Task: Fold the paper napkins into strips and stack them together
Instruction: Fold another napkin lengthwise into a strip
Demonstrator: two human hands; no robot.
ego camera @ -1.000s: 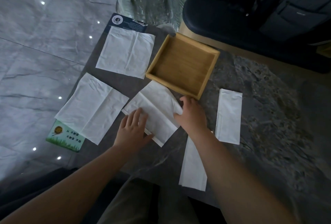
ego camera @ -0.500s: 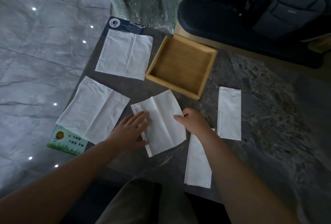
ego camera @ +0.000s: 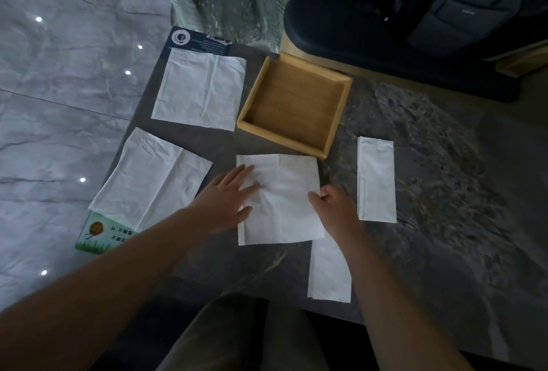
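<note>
Three open napkins (ego camera: 278,198), two strips (ego camera: 376,178); left hand (ego camera: 225,201) flat, right hand (ego camera: 335,204) pinching one.

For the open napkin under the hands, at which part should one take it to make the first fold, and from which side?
Likely the right edge of the middle napkin, pinched from the right, where the right hand already sits. The sheet lies flat with a crease running top to bottom, and the left hand pins the left part, so the right edge can fold over.
</note>
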